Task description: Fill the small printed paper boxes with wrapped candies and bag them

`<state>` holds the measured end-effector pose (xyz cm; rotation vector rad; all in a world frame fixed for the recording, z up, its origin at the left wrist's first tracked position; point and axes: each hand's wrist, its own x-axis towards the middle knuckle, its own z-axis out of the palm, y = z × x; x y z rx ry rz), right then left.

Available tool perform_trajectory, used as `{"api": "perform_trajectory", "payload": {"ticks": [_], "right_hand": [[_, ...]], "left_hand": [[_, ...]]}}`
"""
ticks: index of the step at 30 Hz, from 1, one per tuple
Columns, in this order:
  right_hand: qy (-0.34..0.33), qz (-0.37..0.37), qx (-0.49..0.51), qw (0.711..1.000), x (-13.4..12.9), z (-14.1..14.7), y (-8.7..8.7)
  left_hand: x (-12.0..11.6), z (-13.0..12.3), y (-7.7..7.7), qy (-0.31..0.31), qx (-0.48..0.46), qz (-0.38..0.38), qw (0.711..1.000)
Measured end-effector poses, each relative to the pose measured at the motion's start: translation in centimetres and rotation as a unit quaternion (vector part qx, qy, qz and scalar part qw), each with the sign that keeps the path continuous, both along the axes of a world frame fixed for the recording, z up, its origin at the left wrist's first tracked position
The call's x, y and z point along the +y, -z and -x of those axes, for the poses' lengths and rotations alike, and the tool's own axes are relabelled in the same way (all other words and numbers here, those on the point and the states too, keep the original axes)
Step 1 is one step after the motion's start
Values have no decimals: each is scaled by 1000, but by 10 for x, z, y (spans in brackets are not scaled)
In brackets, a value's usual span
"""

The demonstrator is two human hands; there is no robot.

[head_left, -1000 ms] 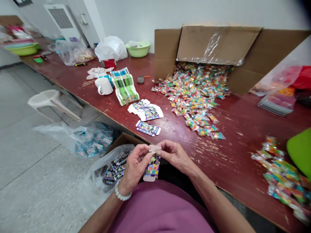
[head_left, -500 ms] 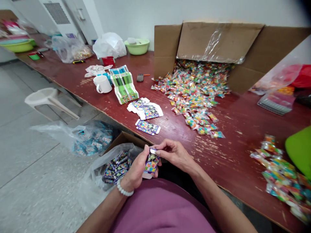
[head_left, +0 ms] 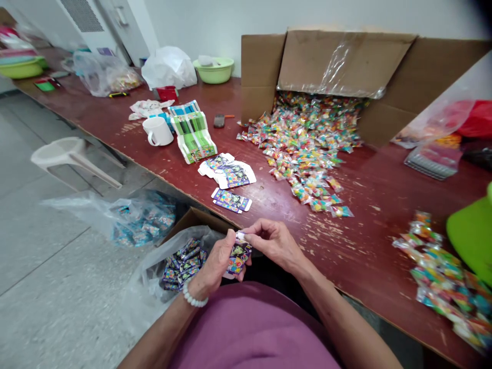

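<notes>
A small dark printed candy box [head_left: 238, 255] is held upright in front of my body, just off the table's front edge. My left hand [head_left: 220, 262] wraps round it from the side, thumb along its edge. At its top, the fingers of my right hand [head_left: 272, 242] pinch the white flap. Flat printed boxes [head_left: 231, 200] lie on the table just beyond my hands, with more unfolded ones [head_left: 235, 174] behind them. Below my left hand, an open plastic bag [head_left: 154, 266] holds several filled dark boxes [head_left: 186, 264].
Wrapped candies [head_left: 307, 148] spill from a large cardboard box [head_left: 346, 61] onto the red table [head_left: 338, 241]. More candies [head_left: 453, 282] lie at right beside a green basin [head_left: 472, 236]. A white mug [head_left: 158, 131], green sheets [head_left: 194, 134] and a stool [head_left: 63, 151] stand left.
My right fingers have pressed the white top flap further down, and less of it shows. The box's lower flap is less visible. The whole view has shifted slightly.
</notes>
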<state>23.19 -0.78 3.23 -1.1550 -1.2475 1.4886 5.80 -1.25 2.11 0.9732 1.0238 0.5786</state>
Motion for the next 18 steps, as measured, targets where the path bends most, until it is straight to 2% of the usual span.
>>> {"api": "perform_trajectory", "payload": {"ticks": [3,6,9,11,12,13,15,16,18], "right_hand": [[-51,-72,-21,996,-8,-1,-1],[-22,-185,-127,974,-15,1,3],[0,-234,-233,944,-14,-6,9],[27,-238,-274,931,-8,-26,13],[59,-237,-290,925,-5,-42,15],[119,-237,-311,913,-2,-62,16],[271,-191,-388,860,4,-110,21],[335,-139,-441,821,5,-135,25],[376,-5,-546,748,6,-179,34]], "left_hand": [[-1,-1,2,-15,-14,14,1000],[-2,-7,8,-27,-20,33,999],[-3,-17,14,-29,-63,63,996],[-4,-22,17,-21,-109,92,990],[-5,-23,19,-18,-128,103,986],[-6,-22,21,-17,-141,112,984],[-7,-16,26,-12,-145,129,981],[-8,-11,28,-5,-140,140,980],[-8,2,34,18,-122,157,980]]}}
